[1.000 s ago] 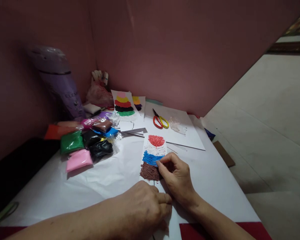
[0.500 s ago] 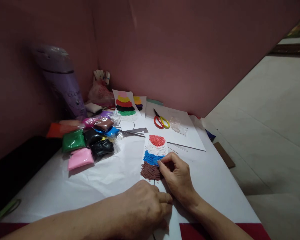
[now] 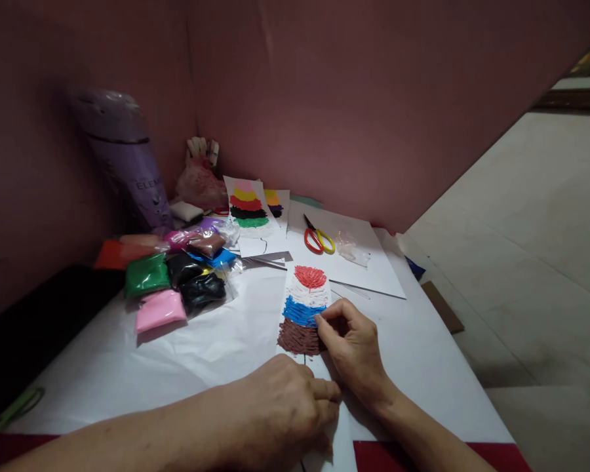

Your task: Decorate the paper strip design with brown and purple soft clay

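A white paper strip (image 3: 287, 278) lies on the table, bearing textured clay-like bands of red, white, blue (image 3: 299, 313) and brown (image 3: 295, 336). My left hand (image 3: 297, 406) bears down on its lower end, fingers bent and held together. A black drawn line shows on the paper just above that hand. At the right edge of the blue band, my right hand (image 3: 354, 344) has thumb and forefinger pinched together, touching the surface. Whatever may be between these fingertips is too small to make out.
Bagged colored clay, including a green packet (image 3: 147, 275) and a pink packet (image 3: 160, 311), lies to the left. Scissors (image 3: 318, 240) rest on a white sheet (image 3: 383, 278) behind. Another banded card (image 3: 250, 246) leans near a purple bottle (image 3: 142, 170) by the wall.
The whole view has shifted slightly. Both hands stay at nearly the same places on the paper, with the right fingertips still at the blue band.
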Tool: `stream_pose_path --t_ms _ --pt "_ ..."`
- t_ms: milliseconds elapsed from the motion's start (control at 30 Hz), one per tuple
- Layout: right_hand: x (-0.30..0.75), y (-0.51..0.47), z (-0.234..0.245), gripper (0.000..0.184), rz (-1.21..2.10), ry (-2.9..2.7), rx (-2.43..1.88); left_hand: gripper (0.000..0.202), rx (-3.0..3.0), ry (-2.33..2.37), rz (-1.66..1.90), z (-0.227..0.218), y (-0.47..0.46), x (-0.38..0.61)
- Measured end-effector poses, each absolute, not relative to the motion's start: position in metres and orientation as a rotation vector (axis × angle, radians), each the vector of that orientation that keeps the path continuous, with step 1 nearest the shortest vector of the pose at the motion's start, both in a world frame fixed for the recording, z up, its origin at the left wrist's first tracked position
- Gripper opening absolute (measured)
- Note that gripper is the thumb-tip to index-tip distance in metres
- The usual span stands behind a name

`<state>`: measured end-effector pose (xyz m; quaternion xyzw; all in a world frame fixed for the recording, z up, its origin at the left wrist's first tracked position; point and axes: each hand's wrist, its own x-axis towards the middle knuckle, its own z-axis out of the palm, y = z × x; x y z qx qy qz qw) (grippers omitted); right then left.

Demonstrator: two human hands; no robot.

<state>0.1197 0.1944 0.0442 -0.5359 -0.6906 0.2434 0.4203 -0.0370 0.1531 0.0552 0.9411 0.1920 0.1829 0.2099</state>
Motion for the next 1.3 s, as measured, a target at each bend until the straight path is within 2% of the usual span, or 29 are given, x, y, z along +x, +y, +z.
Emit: stream_pose_path --t_ms 233,933,1300 --pt "0.121 0.194 0.048 0.017 0.585 -1.644 -1.237 0.006 2.640 0.538 0.508 0.056 0.153 -0.038" --pt "0.112 0.192 0.050 0.014 0.586 -1.789 -1.244 0.010 2.660 0.539 0.513 0.054 0.152 -0.035" --pt "0.119 0.193 0.057 0.017 0.559 -1.599 -1.209 0.007 2.647 0.543 0.489 0.062 0.153 -0.038"
